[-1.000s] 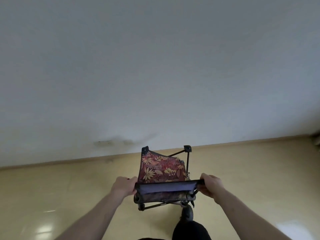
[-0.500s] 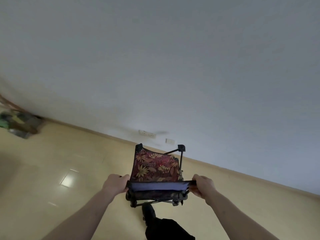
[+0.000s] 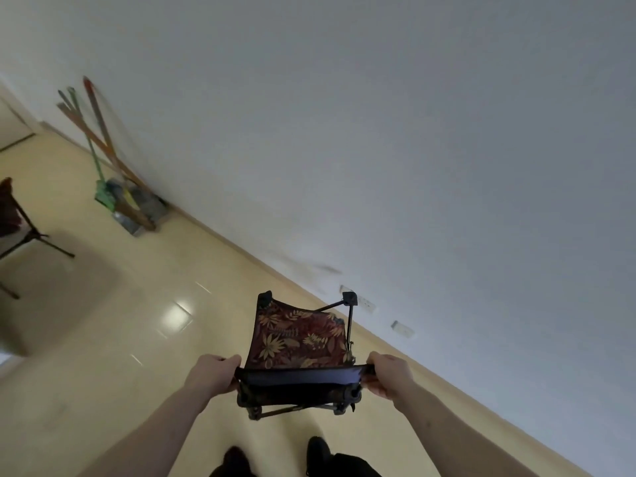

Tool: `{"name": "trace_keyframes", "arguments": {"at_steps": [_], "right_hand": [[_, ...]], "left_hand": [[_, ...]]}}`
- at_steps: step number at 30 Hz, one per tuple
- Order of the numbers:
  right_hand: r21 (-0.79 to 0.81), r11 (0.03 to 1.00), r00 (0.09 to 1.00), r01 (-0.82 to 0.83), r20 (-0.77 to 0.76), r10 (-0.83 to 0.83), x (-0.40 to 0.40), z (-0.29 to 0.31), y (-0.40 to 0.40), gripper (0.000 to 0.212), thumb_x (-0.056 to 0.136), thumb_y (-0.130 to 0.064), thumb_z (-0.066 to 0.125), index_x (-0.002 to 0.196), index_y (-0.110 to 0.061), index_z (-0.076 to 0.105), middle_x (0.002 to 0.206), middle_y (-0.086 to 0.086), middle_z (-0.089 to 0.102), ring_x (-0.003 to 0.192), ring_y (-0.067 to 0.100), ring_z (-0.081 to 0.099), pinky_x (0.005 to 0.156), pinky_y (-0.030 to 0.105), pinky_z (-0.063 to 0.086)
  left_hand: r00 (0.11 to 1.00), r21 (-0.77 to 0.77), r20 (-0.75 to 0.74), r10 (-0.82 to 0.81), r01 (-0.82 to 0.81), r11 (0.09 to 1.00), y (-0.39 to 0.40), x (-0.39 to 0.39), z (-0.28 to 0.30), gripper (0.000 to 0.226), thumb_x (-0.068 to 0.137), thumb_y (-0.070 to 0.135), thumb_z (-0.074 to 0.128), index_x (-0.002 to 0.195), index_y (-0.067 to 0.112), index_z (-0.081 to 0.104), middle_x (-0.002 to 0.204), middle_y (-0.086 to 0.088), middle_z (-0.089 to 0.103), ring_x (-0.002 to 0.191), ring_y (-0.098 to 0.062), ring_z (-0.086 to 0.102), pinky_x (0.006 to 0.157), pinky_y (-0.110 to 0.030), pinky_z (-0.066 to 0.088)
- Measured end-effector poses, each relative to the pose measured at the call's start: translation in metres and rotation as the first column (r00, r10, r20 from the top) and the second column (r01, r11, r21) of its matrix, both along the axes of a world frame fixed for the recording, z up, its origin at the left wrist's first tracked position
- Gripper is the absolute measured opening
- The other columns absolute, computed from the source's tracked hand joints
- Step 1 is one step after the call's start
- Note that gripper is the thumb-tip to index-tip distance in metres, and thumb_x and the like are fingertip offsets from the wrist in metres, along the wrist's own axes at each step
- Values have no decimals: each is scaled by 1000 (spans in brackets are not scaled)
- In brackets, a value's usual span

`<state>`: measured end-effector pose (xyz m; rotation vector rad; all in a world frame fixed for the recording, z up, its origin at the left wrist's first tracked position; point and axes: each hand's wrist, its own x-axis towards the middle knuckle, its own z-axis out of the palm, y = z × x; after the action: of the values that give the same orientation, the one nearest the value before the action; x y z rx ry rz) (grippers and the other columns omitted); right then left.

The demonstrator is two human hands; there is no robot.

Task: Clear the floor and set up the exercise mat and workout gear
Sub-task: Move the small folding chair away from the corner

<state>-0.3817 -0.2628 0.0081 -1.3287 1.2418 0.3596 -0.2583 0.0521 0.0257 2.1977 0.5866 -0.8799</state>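
Note:
A small folding camp chair (image 3: 299, 342) with dark red leaf-patterned fabric and a black frame is lifted off the floor in front of me. My left hand (image 3: 213, 373) grips the left end of its dark top edge. My right hand (image 3: 390, 373) grips the right end. The chair's black legs point away toward the white wall. My dark shoes show at the bottom edge. No mat or workout gear is in view.
Brooms and mops (image 3: 113, 173) lean against the white wall at the left. A second folding chair (image 3: 13, 228) stands on the beige tile floor (image 3: 120, 339) at the far left edge. Wall sockets (image 3: 401, 328) sit low on the wall.
My view has swung left along the wall while both hands keep hold of the chair. The brooms and the second chair have come into view.

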Motion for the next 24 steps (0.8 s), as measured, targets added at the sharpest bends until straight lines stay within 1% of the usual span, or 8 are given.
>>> {"name": "trace_keyframes", "arguments": {"at_steps": [2, 4, 7, 9, 12, 16, 21, 24], "right_hand": [[-5, 1000, 1000, -19, 13, 19, 28, 5, 9, 12, 88, -12, 58, 84, -2, 63, 67, 20, 68, 57, 30, 64, 50, 28, 49], [-4, 999, 999, -38, 6, 38, 63, 7, 27, 12, 89, -11, 58, 81, -3, 62, 70, 19, 68, 57, 30, 66, 47, 25, 50], [3, 998, 998, -60, 1, 60, 105, 8, 54, 12, 89, -12, 59, 81, -4, 63, 71, 19, 71, 60, 30, 69, 52, 28, 54], [-4, 998, 998, -62, 3, 62, 138, 5, 81, 11, 90, -13, 60, 83, -4, 63, 70, 18, 72, 61, 30, 70, 52, 28, 56], [-7, 999, 999, -52, -1, 52, 179, 6, 123, 10, 90, -12, 59, 85, -3, 62, 71, 18, 71, 62, 30, 70, 45, 24, 53], [-33, 999, 1000, -27, -7, 26, 234, 12, 179, 9, 89, -12, 59, 86, -5, 64, 72, 17, 73, 64, 30, 72, 44, 23, 51], [-41, 999, 1000, -9, 14, 10, 303, 23, 245, 9, 90, -11, 58, 91, -4, 64, 80, 20, 73, 52, 24, 70, 40, 21, 49], [-32, 999, 1000, -16, 25, 17, 346, 28, 277, 11, 89, -12, 59, 94, -4, 65, 79, 20, 74, 59, 27, 71, 41, 21, 50]], "left_hand": [[1000, -2, -3, 22, -22, 1000, 12, 21, -1, 28, 84, 23, 62, 62, 7, 65, 55, -7, 70, 64, -23, 73, 68, -33, 57], [996, -21, 0, 90, -90, 996, 33, 48, -3, 26, 83, 23, 63, 67, 3, 68, 59, -11, 72, 66, -27, 75, 76, -40, 60], [989, -48, 10, 145, -145, 988, 61, 82, -6, 25, 82, 23, 64, 70, 1, 68, 63, -16, 73, 67, -31, 76, 80, -44, 62], [986, -70, 2, 167, -166, 984, 89, 109, -7, 25, 83, 22, 64, 71, 1, 67, 63, -16, 73, 64, -31, 76, 81, -45, 63], [987, -72, 0, 161, -160, 984, 131, 148, -11, 25, 84, 23, 63, 72, 1, 67, 64, -15, 74, 64, -30, 76, 79, -42, 62], [989, -89, -6, 146, -146, 985, 185, 201, -3, 25, 83, 24, 63, 74, 1, 68, 64, -14, 74, 66, -29, 76, 82, -45, 63], [989, -92, 17, 147, -144, 985, 250, 273, 10, 27, 83, 25, 62, 77, 0, 68, 64, -14, 74, 66, -29, 76, 83, -46, 62], [990, -97, 18, 141, -139, 986, 283, 313, 18, 29, 83, 26, 62, 79, -1, 70, 65, -13, 74, 67, -28, 76, 85, -45, 62]]}}
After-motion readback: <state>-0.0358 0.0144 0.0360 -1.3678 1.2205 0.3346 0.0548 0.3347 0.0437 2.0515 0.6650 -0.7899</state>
